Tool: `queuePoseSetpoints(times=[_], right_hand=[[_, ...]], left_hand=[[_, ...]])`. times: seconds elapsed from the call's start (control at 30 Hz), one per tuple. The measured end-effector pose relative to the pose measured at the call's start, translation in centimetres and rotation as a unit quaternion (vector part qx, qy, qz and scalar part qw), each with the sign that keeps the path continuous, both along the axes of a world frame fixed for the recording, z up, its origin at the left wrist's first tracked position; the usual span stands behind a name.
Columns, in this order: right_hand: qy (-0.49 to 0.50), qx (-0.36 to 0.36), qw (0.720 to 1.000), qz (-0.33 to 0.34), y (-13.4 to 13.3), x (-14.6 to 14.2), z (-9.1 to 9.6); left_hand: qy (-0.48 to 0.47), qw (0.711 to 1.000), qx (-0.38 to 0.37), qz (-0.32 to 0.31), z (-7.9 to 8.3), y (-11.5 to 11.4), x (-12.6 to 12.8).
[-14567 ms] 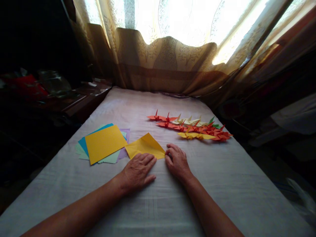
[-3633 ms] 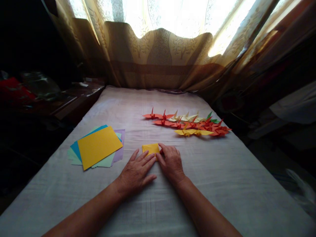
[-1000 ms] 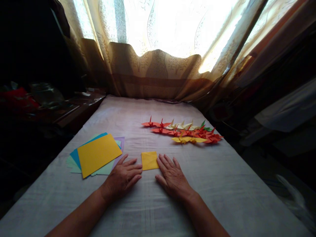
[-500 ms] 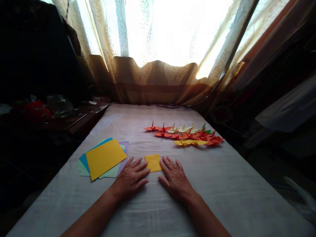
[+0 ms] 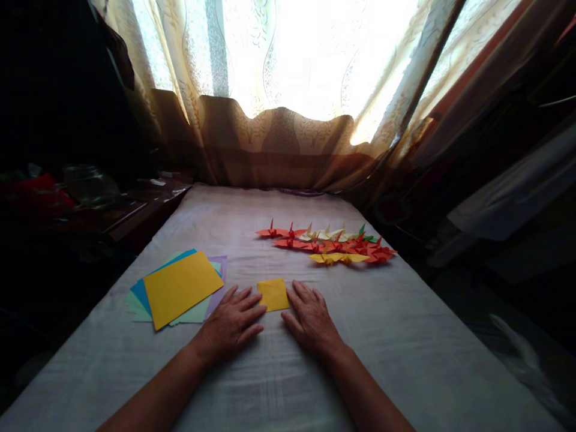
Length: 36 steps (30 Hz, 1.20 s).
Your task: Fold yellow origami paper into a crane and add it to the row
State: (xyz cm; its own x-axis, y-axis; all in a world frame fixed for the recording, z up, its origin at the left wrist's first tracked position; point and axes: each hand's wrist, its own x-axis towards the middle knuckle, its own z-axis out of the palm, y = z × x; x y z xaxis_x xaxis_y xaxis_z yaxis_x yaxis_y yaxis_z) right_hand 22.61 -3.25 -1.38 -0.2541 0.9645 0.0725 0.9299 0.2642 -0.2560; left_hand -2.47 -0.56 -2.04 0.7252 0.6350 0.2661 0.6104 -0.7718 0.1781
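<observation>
A small yellow square of folded paper (image 5: pixel 273 294) lies flat on the cloth between my two hands. My left hand (image 5: pixel 231 321) rests palm down with its fingers apart, fingertips at the left edge of the square. On the other side, my right hand (image 5: pixel 311 317) lies flat too, its fingers stretched out at the right edge. Neither hand grips anything. Left of my left hand is a pile of coloured sheets, with a yellow sheet (image 5: pixel 183 287) on top and blue, pale green and purple ones under it.
Folded paper cranes (image 5: pixel 335 243) in red, cream, yellow and green stand in rows beyond my right hand. A white cloth (image 5: pixel 270 384) covers the table. At the left, a dark side table holds a glass jar (image 5: pixel 90 185). A curtain (image 5: pixel 279 135) hangs behind.
The view has shifted a little, so everything sits slightly further left. My right-hand fingers have drawn closer together; both hands remain beside the yellow square.
</observation>
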Motion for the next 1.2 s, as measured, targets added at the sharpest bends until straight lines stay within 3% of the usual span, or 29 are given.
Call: queuePoseSetpoints(times=[0.23, 0.37, 0.5, 0.67, 0.83, 1.0, 1.2], right_hand=[[0.073, 0.06, 0.996, 0.001, 0.2, 0.7, -0.9], [0.194, 0.126, 0.973, -0.01, 0.9, 0.3, -1.3], [0.272, 0.135, 0.952, -0.039, 1.3, -1.1, -0.9], [0.27, 0.14, 0.952, -0.021, 1.0, -1.8, -0.8], [0.242, 0.138, 0.96, -0.035, 0.9, -1.7, -1.4], [0.252, 0.133, 0.959, -0.005, 0.6, -1.5, -1.3], [0.319, 0.162, 0.934, 0.01, 0.4, -1.2, -0.9]], left_hand=[[0.013, 1.0, 0.003, 0.0, 0.2, -0.1, 0.1], [0.002, 1.0, 0.01, 0.003, 0.0, -0.1, 0.0], [-0.037, 0.999, 0.024, 0.028, -0.4, -0.2, -0.2], [-0.093, 0.989, 0.046, 0.101, -1.2, 0.0, -0.7], [-0.063, 0.983, 0.057, 0.161, -1.7, 0.2, -0.6], [-0.034, 0.991, 0.014, 0.131, -0.7, -0.2, -0.3], [-0.063, 0.995, -0.03, 0.077, 0.6, -0.7, -0.5]])
